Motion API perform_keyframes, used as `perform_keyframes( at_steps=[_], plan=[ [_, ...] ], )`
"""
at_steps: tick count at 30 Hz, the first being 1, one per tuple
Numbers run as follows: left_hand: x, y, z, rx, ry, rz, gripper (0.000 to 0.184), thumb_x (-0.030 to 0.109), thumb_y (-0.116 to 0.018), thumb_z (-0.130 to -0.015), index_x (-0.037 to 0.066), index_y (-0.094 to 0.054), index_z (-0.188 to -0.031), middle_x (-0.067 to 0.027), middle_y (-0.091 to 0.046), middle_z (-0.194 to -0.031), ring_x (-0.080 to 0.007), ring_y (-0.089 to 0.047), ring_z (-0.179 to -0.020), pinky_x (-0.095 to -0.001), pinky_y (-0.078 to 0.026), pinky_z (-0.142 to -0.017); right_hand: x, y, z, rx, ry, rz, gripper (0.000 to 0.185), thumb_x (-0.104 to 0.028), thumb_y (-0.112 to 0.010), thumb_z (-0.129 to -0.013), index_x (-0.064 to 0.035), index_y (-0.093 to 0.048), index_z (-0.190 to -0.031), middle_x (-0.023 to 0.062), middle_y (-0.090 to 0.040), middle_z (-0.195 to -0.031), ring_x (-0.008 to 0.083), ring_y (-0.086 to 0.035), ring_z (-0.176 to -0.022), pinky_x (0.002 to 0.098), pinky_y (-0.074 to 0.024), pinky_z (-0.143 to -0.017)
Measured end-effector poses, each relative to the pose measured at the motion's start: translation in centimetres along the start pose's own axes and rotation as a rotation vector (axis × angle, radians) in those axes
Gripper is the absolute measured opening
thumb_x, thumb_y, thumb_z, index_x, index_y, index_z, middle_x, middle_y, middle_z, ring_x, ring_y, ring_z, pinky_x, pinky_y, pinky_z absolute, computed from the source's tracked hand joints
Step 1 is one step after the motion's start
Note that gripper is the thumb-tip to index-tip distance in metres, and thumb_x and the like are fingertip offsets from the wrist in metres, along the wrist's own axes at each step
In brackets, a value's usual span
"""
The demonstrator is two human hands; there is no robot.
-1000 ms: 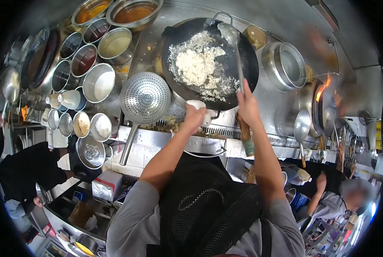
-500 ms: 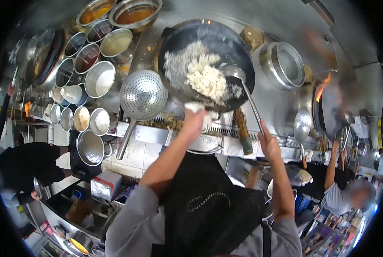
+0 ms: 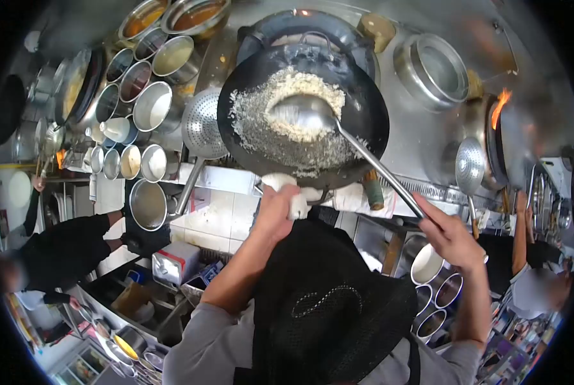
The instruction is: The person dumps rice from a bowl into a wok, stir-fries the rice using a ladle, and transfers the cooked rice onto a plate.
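Note:
My left hand (image 3: 278, 210) is closed around a folded white cloth (image 3: 299, 204) at the near rim of a large black wok (image 3: 357, 138). A wok handle shows partly beside the cloth. My right hand (image 3: 452, 240) grips the long handle of a steel ladle (image 3: 309, 114). The ladle's bowl rests rounded side up on pale, grainy food (image 3: 252, 128) that looks like rice, spread over the wok's middle. Behind the wok's far rim, part of the burner ring (image 3: 287, 27) is exposed.
Left of the wok lie a perforated strainer (image 3: 205, 125) and several metal pots of sauces and powders, including a white-filled pot (image 3: 152, 108). A steel pot (image 3: 436, 70) stands at right. Flame (image 3: 502, 106) rises at a neighbouring stove. Co-workers stand on both sides.
The wok has come nearer to me, off its burner ring. The ladle has swung left from the wok's right side onto the food, which is now more spread out. My right hand has moved right and nearer.

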State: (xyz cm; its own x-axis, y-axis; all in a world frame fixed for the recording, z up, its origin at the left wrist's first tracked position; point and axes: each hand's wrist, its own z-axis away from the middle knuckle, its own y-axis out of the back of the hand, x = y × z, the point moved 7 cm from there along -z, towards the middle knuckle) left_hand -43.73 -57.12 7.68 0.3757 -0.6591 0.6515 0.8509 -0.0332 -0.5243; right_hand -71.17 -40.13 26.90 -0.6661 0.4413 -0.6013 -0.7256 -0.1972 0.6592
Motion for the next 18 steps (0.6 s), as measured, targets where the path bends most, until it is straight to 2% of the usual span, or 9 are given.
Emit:
perform_keyframes(
  at_steps=[3,4,6,9,11,14,15,16,18],
  plan=[
    [-0.1,-2.0,-3.0,-0.047,0.159,0.072,0.014,0.01,-0.063,-0.097,0.001,-0.062,-0.108,-0.0102,-0.069,-0.095,-0.0253,-0.072,-0.082,-0.0398,-0.058,-0.065,1.0,-1.8,0.2,-0.145,0.085,0.158,0.063,-0.013,-0.063,-0.105,-0.028,-0.045,-0.163,0.0203,-0.074,-0.126,0.0316,-0.076,-0.097,0.0428,-0.0572,-0.091],
    [-0.1,-3.2,-4.4,-0.018,0.108,0.011,0.013,0.016,-0.064,-0.099,0.002,-0.065,-0.098,-0.0087,-0.068,-0.086,-0.0234,-0.069,-0.076,-0.0399,-0.055,-0.064,2.1,-2.5,-2.2,-0.164,-0.068,0.158,0.063,-0.017,-0.063,-0.105,-0.0295,-0.043,-0.163,0.0224,-0.076,-0.113,0.0333,-0.076,-0.092,0.0451,-0.057,-0.087],
    [-5.8,-0.6,-6.6,-0.014,0.005,-0.089,0.019,0.01,-0.063,-0.099,0.001,-0.059,-0.114,-0.0116,-0.067,-0.105,-0.0217,-0.069,-0.09,-0.0395,-0.056,-0.074,3.7,-4.5,-8.6,0.061,0.04,0.402,0.06,-0.022,-0.063,-0.105,-0.0319,-0.044,-0.161,0.0278,-0.069,-0.084,0.0435,-0.069,-0.074,0.0525,-0.0542,-0.075],
    [-11.5,4.9,-3.0,-0.081,0.001,-0.142,0.044,0.001,-0.063,-0.095,0.004,-0.046,-0.135,-0.0139,-0.06,-0.128,-0.0231,-0.067,-0.113,-0.0389,-0.058,-0.092,6.1,-8.2,-12.1,0.178,0.04,0.258,0.062,-0.023,-0.062,-0.106,-0.0325,-0.041,-0.163,0.0313,-0.067,-0.077,0.0498,-0.069,-0.075,0.0572,-0.0532,-0.074],
    [-10.1,5.5,1.0,-0.082,-0.001,-0.146,0.047,-0.003,-0.064,-0.093,0.004,-0.046,-0.136,-0.0142,-0.06,-0.128,-0.0246,-0.067,-0.116,-0.0401,-0.058,-0.098,4.6,-7.9,-9.1,0.134,0.105,0.221,0.062,-0.022,-0.061,-0.106,-0.0313,-0.04,-0.163,0.029,-0.072,-0.087,0.0496,-0.071,-0.082,0.0557,-0.0551,-0.081],
    [-5.7,1.9,-0.4,0.01,0.088,-0.052,0.029,0.003,-0.063,-0.097,0.001,-0.053,-0.124,-0.012,-0.065,-0.115,-0.0247,-0.072,-0.098,-0.0413,-0.062,-0.083,2.9,-6.3,-6.1,-0.135,0.019,0.064,0.056,-0.021,-0.058,-0.109,-0.025,-0.043,-0.163,0.0246,-0.073,-0.122,0.0398,-0.073,-0.105,0.0461,-0.0529,-0.096],
    [-3.1,-0.4,-2.3,-0.006,0.107,-0.006,0.021,0.007,-0.064,-0.098,0.002,-0.058,-0.118,-0.0089,-0.066,-0.107,-0.0235,-0.072,-0.094,-0.0401,-0.062,-0.079,2.2,-5.4,-6.4,-0.141,0.019,0.068,0.056,-0.021,-0.058,-0.109,-0.025,-0.043,-0.163,0.0246,-0.073,-0.122,0.0398,-0.073,-0.105,0.0461,-0.0529,-0.096],
    [-3.1,-0.3,-6.3,-0.084,0.091,-0.067,0.018,0.01,-0.063,-0.1,0.002,-0.06,-0.115,-0.0086,-0.067,-0.104,-0.023,-0.072,-0.091,-0.0396,-0.061,-0.076,2.0,-4.8,-6.9,-0.195,-0.053,-0.008,0.058,-0.022,-0.058,-0.109,-0.027,-0.041,-0.164,0.0119,-0.061,-0.092,0.0246,-0.06,-0.08,0.0382,-0.0495,-0.076],
    [-3.6,1.0,-6.6,-0.009,0.085,-0.172,0.023,0.015,-0.062,-0.101,0.0,-0.061,-0.118,-0.0102,-0.067,-0.104,-0.0222,-0.071,-0.087,-0.0385,-0.06,-0.072,0.8,-3.3,-6.5,-0.257,-0.119,-0.026,0.056,-0.023,-0.058,-0.109,-0.0253,-0.044,-0.162,0.013,-0.064,-0.118,0.0264,-0.064,-0.103,0.0371,-0.049,-0.092]
  ],
)
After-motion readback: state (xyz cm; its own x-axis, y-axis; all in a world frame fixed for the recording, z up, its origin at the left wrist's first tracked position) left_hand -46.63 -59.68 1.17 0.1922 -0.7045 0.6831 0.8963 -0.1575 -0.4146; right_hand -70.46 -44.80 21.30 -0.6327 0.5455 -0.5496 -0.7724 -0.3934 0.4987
